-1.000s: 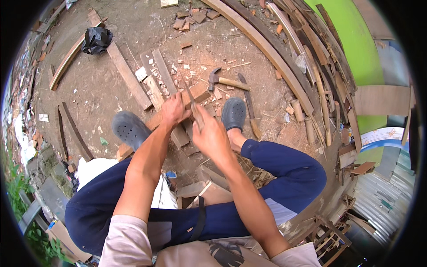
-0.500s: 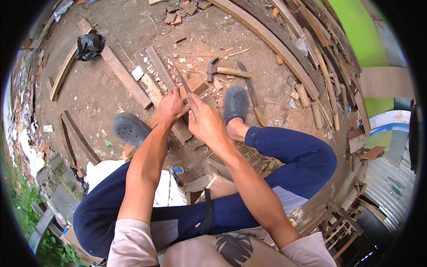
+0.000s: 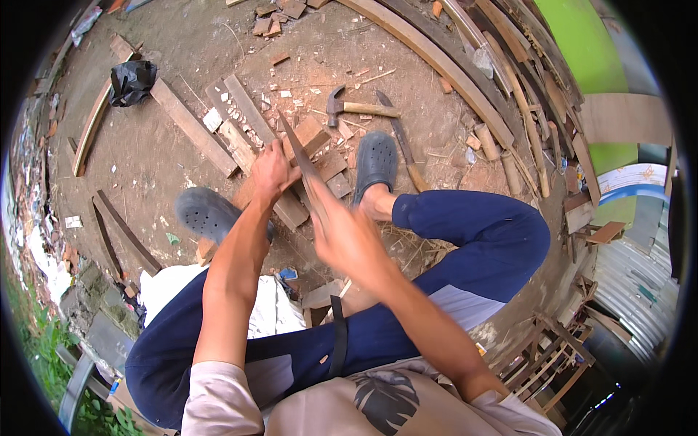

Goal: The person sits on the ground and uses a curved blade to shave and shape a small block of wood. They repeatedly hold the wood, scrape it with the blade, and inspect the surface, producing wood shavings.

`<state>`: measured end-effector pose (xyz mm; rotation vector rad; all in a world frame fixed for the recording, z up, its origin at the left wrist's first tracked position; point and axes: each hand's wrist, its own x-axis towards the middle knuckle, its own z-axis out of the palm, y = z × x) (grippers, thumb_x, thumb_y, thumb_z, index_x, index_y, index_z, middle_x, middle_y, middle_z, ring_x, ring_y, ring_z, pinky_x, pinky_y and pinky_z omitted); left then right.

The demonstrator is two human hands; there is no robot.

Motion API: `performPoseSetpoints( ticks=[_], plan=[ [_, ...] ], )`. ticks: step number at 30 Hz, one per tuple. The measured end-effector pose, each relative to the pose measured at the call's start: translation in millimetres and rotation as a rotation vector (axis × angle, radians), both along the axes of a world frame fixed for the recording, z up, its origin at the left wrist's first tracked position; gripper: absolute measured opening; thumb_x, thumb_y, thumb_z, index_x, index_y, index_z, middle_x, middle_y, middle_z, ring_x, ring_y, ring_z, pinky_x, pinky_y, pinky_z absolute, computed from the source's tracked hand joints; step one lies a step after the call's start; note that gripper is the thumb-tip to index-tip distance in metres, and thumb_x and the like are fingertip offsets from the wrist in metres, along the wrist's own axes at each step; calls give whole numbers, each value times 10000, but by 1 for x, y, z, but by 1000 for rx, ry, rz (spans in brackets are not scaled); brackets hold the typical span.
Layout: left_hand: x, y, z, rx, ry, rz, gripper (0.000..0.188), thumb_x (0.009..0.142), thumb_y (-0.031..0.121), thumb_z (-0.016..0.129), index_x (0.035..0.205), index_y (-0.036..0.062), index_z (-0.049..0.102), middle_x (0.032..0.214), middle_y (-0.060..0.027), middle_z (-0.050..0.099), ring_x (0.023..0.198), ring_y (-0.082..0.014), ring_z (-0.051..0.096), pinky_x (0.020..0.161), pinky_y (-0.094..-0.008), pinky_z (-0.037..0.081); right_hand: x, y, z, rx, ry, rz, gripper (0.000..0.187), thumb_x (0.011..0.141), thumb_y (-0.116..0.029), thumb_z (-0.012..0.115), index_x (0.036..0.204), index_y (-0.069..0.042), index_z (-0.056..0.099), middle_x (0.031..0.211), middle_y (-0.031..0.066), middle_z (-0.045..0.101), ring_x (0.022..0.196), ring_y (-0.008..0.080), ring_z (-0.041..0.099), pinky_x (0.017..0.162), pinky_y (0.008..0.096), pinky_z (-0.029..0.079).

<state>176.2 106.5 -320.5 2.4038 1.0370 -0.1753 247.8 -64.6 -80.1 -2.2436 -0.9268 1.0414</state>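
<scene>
My right hand (image 3: 347, 243), slightly blurred, is closed round the handle end of a handsaw (image 3: 308, 173). Its long brown blade tapers away from me to a point, and the handle is hidden in my fist. Beside the blade, my left hand (image 3: 272, 173) is closed on a wooden board (image 3: 291, 211) lying between my feet, holding it down. A wooden block (image 3: 309, 136) lies just beyond, under the blade's far part. Whether the teeth touch the wood cannot be made out.
Past my right shoe (image 3: 376, 158) lie a claw hammer (image 3: 367, 109) and a long knife with a wooden handle (image 3: 416, 176). Loose planks (image 3: 190, 123) and chips litter the dirt ahead. A black plastic bag (image 3: 133, 82) sits at far left; timber (image 3: 443, 62) is stacked on the right.
My right hand has drawn the handsaw back toward me, so more of the blade shows. The left hand stays on the board; the whole view has shifted slightly.
</scene>
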Motion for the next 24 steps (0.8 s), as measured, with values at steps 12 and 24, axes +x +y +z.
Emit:
performPoseSetpoints(
  ticks=[12,24],
  plan=[
    [4,1,12,-17,60,-42,845,748,508,798,1311,-39,486,1145,-272,662,967,-424,710,809,-503,589,3,-10,-3,-10,91,-63,648,842,-45,610,1479,-83,497,1072,268,702,808,469,691,724,473,575],
    [-5,0,-2,37,5,-15,842,707,483,810,1279,-61,518,1061,-278,687,891,-434,719,773,-504,595,-2,-8,-15,-9,35,-9,724,837,-52,629,1526,-115,417,973,280,713,758,509,683,700,561,568]
  ],
)
